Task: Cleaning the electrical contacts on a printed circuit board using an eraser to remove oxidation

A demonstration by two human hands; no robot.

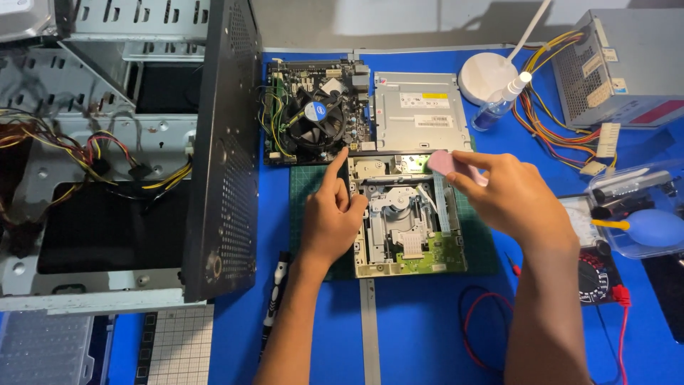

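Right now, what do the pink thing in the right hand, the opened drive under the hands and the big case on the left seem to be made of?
Pink block in the right hand: looks like matte rubber, perhaps an eraser, with soft rounded edges. Opened drive: dull bare sheet metal, with a green circuit board at its near end. Computer case: grey unpainted steel, going by its folded edges; its black panel looks like perforated painted metal.

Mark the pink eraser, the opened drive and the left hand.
pink eraser [443,162], head view, its free end.
opened drive [406,228], head view, the exposed mechanism.
left hand [331,217], head view, back of the hand.
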